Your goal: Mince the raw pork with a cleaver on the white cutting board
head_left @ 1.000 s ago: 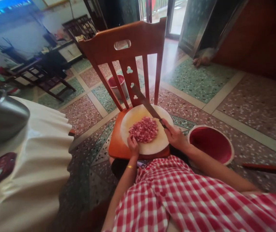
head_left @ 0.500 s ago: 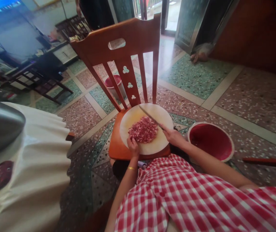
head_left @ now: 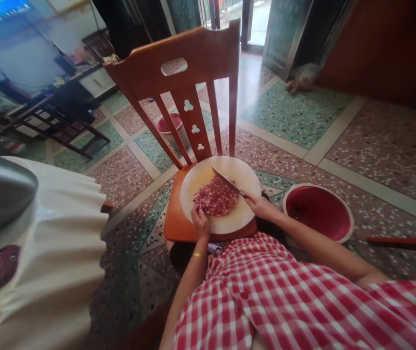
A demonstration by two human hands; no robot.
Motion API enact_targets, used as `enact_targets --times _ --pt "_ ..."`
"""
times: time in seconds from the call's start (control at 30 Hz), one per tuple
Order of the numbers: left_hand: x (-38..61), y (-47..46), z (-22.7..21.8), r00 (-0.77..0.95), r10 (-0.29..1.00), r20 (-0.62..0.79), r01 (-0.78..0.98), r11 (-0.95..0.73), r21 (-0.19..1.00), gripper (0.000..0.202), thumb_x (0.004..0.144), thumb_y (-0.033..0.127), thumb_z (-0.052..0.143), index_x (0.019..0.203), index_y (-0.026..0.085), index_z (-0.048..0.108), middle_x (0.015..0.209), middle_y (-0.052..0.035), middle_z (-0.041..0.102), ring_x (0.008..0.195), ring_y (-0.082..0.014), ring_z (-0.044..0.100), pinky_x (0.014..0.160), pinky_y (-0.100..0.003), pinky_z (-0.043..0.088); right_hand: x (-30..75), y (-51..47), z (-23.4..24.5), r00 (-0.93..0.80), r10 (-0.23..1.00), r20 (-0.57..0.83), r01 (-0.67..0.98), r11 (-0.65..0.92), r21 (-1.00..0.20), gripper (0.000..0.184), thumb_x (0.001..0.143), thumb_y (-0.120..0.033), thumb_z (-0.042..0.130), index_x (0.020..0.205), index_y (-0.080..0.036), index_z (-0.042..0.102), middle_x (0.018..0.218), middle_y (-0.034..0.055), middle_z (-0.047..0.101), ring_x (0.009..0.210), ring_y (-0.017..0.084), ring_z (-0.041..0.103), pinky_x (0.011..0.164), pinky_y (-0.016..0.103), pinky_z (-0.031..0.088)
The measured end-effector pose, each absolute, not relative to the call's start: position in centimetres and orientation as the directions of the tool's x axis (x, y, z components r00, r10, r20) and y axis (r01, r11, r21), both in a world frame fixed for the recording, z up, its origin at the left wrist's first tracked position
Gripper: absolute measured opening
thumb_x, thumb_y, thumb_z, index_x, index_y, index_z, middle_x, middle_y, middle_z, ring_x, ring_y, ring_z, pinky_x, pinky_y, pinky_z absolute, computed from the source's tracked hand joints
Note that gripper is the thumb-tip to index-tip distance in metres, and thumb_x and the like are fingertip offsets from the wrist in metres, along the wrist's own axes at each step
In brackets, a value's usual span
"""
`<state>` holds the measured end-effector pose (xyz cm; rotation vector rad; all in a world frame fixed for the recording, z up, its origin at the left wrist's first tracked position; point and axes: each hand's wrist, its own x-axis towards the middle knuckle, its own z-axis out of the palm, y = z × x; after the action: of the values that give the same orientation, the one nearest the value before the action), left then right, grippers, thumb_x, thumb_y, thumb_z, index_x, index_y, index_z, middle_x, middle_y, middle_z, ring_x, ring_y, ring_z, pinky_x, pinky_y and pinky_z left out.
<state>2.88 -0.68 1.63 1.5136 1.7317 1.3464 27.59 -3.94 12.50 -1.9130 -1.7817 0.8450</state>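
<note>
Chair (head_left: pixel 179 63), board (head_left: pixel 239 216), meat (head_left: pixel 215 197) beside left hand (head_left: pixel 201 221) — knife (head_left: pixel 226 181) in right hand (head_left: pixel 262 206)

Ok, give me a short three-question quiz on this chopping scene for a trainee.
1. True or false: the right hand holds the knife with its blade at the minced meat.
2. The round cutting board lies on: A) the floor B) the chair seat C) a table.
3. Fill in: the red basin stands on the person's ____ side.
Key: 1 true; 2 B; 3 right.
</note>
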Motion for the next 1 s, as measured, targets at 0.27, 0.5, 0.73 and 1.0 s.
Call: enact_targets --times 0.27,0.5,0.73,1.0 --pt "3.1 -0.7 2.0 -0.283 0.925 0.255 0.461 -0.102 0.882 0.024 0.088 0.028 0.036 0.102 0.017 0.052 0.101 -0.0080 0.054 0.097 -0.0162 0.050 0.094 -0.034 0.039 27.2 -4.3 15.0 0.016 0.995 0.099 0.695 0.061 -0.716 0.050 0.092 -0.031 0.033 0.140 -0.019 0.032 0.125 0.0065 0.056 0.110 0.022 0.055 0.093 0.033 0.043" --pt "3.0 -0.6 1.8 -0.287 0.930 0.229 0.460 -0.075 0.885 0.024 0.087 0.028 0.038 0.103 0.017 0.052 0.102 -0.0078 0.054 0.099 -0.0163 0.052 0.093 -0.033 0.039 28.2 -4.9 12.7 0.016 0.995 -0.099 0.664 -0.085 -0.743 0.045 0.090 -0.029 0.038 0.134 -0.025 0.043 0.117 0.0028 0.062 0.107 0.022 0.058 0.089 0.034 0.046" --pt "3.1 -0.7 2.1 -0.284 0.929 0.238 0.470 -0.081 0.879 0.024 0.088 0.028 0.037 0.103 0.017 0.052 0.102 -0.0084 0.054 0.100 -0.0164 0.051 0.094 -0.033 0.039 29.3 -4.8 11.9 0.133 0.986 -0.099 0.717 -0.165 -0.677 0.048 0.091 -0.029 0.035 0.139 -0.021 0.035 0.112 0.0084 0.065 0.096 0.025 0.063 0.081 0.035 0.048" --pt "3.0 -0.6 1.8 -0.284 0.928 0.242 0.478 -0.082 0.875 0.024 0.088 0.028 0.037 0.103 0.017 0.052 0.103 -0.0081 0.054 0.099 -0.0164 0.051 0.094 -0.033 0.039 28.5 -4.0 14.2 0.092 0.995 0.046 0.679 -0.029 -0.733 0.048 0.092 -0.031 0.033 0.140 -0.023 0.032 0.124 0.0052 0.057 0.104 0.021 0.059 0.085 0.029 0.046"
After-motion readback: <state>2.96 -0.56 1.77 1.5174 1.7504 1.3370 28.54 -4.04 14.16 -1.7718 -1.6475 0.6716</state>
